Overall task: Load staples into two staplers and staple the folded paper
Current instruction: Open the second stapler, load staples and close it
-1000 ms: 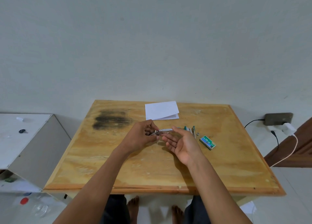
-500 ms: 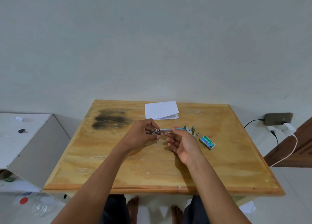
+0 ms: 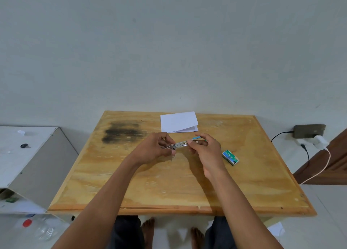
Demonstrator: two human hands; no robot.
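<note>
A small metal stapler (image 3: 179, 144) with a light blue top is held above the wooden table (image 3: 169, 188), between my two hands. My left hand (image 3: 155, 150) grips its rear end, fingers curled round it. My right hand (image 3: 205, 151), palm down, pinches its front end by the blue top. A white folded paper (image 3: 178, 124) lies at the table's far edge, just beyond my hands. A green staple box (image 3: 230, 157) lies on the table to the right of my right hand. The second stapler is mostly hidden behind my right hand.
A dark stain (image 3: 122, 134) marks the table's far left. A white cabinet (image 3: 28, 155) stands to the left of the table. A power strip (image 3: 308, 130) with a charger (image 3: 320, 141) and cables lies on the floor at the right. A plastic bottle (image 3: 40, 232) lies at the lower left.
My right hand has turned from palm up and open to palm down, and its fingers have closed on the stapler's front end. My left hand has kept its hold.
</note>
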